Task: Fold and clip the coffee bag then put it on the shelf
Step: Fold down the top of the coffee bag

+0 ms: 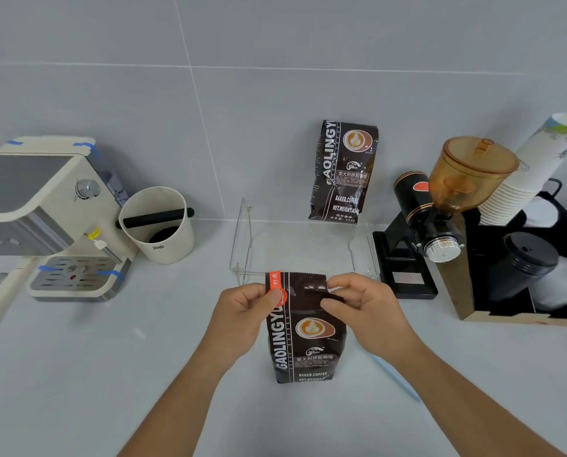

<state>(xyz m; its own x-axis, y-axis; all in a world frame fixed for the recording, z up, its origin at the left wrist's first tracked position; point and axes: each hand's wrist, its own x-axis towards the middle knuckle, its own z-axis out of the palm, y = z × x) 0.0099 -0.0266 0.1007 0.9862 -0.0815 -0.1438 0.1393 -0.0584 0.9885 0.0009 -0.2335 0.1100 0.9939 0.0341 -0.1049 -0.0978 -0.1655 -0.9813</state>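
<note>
A dark brown coffee bag (pixel 308 341) with white lettering stands upright on the counter in front of me. My left hand (pixel 242 311) pinches its top left corner, thumb on an orange sticker. My right hand (pixel 364 308) pinches the top right corner, where the flap is bent over. The serrated top edge still stands up between my hands. A clear acrylic shelf (pixel 245 239) stands just behind the bag. A light blue clip (pixel 397 377) lies on the counter under my right forearm, partly hidden.
A second coffee bag (pixel 343 173) stands on the shelf against the tiled wall. At the left are an espresso machine (pixel 44 219) and a cream knock box (pixel 158 225). At the right are a black grinder (pixel 440 219) and an organizer with paper cups (pixel 532 173).
</note>
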